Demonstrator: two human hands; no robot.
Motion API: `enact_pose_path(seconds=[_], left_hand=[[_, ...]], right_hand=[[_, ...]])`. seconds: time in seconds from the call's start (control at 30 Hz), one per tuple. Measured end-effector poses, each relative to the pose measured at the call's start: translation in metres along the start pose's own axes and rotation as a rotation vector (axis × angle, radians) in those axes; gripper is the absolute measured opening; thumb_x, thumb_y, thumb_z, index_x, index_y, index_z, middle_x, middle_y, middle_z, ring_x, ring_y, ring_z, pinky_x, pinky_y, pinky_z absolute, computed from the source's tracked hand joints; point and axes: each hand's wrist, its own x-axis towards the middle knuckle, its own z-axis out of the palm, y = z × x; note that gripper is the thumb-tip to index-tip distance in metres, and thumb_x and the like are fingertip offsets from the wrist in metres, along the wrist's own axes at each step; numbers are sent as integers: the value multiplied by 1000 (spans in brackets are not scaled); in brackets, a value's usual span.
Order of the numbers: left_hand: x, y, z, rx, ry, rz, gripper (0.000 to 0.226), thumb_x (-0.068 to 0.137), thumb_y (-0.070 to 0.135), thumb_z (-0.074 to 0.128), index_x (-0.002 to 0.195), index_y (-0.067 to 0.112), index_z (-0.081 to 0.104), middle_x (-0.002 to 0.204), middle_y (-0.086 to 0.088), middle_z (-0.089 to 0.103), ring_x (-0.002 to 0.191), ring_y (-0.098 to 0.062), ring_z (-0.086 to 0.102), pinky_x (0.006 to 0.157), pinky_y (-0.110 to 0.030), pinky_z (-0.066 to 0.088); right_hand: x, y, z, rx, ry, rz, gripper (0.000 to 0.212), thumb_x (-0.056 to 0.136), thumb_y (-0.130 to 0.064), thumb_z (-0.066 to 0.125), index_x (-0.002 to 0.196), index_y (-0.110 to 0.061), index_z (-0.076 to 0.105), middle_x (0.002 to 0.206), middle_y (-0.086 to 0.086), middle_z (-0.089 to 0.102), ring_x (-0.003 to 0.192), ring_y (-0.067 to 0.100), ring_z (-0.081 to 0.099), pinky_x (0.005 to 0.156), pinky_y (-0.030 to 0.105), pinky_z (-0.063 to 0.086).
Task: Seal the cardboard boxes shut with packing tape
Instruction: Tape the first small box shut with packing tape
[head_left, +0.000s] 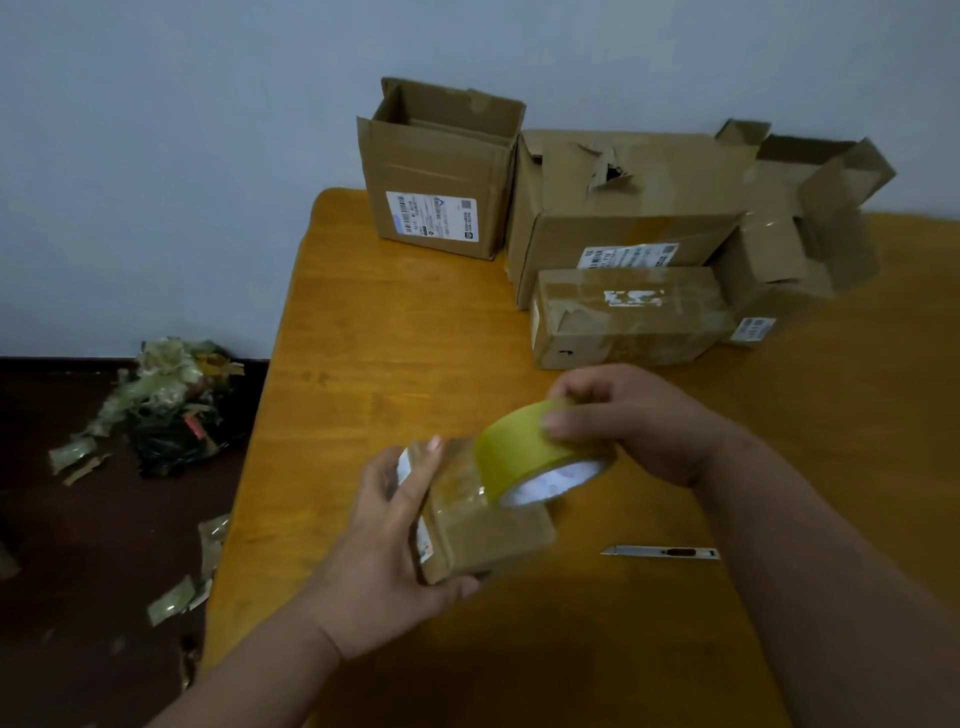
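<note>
On the floor at far left lies a heap of torn tape and wrapping scraps (166, 400), with loose strips trailing toward the table's edge. The orange wooden table (374, 332) carries the work.

Near its front, the left hand (384, 545) grips a small cardboard box (483, 530) by its left end, fingers curled over the top edge and thumb under the near corner, the box tilted and raised off the table. A glossy band of tape already lies across the box's top.

Directly right, the right hand (623, 421) grips a yellow packing tape roll (530, 457), fingers over the outer rim; the roll touches the box top. Judgement: a strip is being laid over this box, so the step in hand is taping the small box.

A utility knife (665, 552) lies on the table just right of the box, untouched.

At the back stand an open-topped box with a shipping label (441, 171), a large torn box (623, 208), a taped flat box (628, 317) in front of it, and a crumpled open box (805, 218). Several appear not yet sealed.

Next move likely calls for drawing the roll on while the left hand steadies the box, then cutting the strip, probably with the knife.
</note>
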Motion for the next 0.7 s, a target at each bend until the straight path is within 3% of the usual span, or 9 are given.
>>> enact_pose_path(seconds=[0.07,0.13,0.23,0.3,0.4,0.5,0.6,0.7], left_hand=[[-7,-15,4,20,25,-31,129,56,60,83,140,66,-16,142,26,0,137,-1,15,107,-16,28],[-14,-28,3,22,29,-81,131,54,59,86,139,67,-14,146,24,3,137,2,13,108,-23,28],[-25,-38,-1,32,22,-83,128,54,59,85,139,68,-10,142,33,3,131,24,4,105,-20,27],[-28,-41,0,43,46,-80,125,53,62,83,141,65,-7,143,33,3,128,28,2,105,-21,26],[-28,-41,2,40,78,-100,130,53,51,90,140,66,-6,143,32,4,127,25,7,104,-17,26],[-30,-42,4,52,84,-94,133,53,45,92,138,68,-7,142,30,6,130,15,12,107,-17,24],[-32,-42,4,63,99,-76,133,53,47,91,143,63,-5,145,33,5,135,21,5,103,-4,19],[-33,-41,2,43,82,-98,133,54,49,90,144,60,-6,154,23,2,143,12,-3,113,-13,15]], right_hand=[[5,-13,18,-182,-36,10,32,67,-49,71,80,-20,65,69,-11,62,64,2,58,60,18,45],[10,-20,37,-327,-67,-19,43,70,-53,71,82,-12,65,68,-9,58,59,0,52,55,15,39],[11,-28,53,-493,-120,-78,49,77,-52,76,77,-5,61,66,-2,47,56,5,41,52,22,29],[8,-28,44,-667,-85,-76,45,80,-56,70,71,-15,55,67,-6,45,58,7,39,54,25,28],[6,-8,23,-950,5,46,41,83,-65,60,71,-28,46,70,-8,46,62,6,41,57,27,34],[6,26,27,-910,29,150,41,86,-64,57,82,-24,53,73,-10,46,67,7,43,57,27,33],[13,44,39,-936,60,141,41,87,-66,55,80,-25,54,77,-5,54,74,13,52,60,30,36],[16,48,41,-957,76,129,45,87,-66,54,69,-26,44,71,-7,49,72,16,50,56,30,30]])
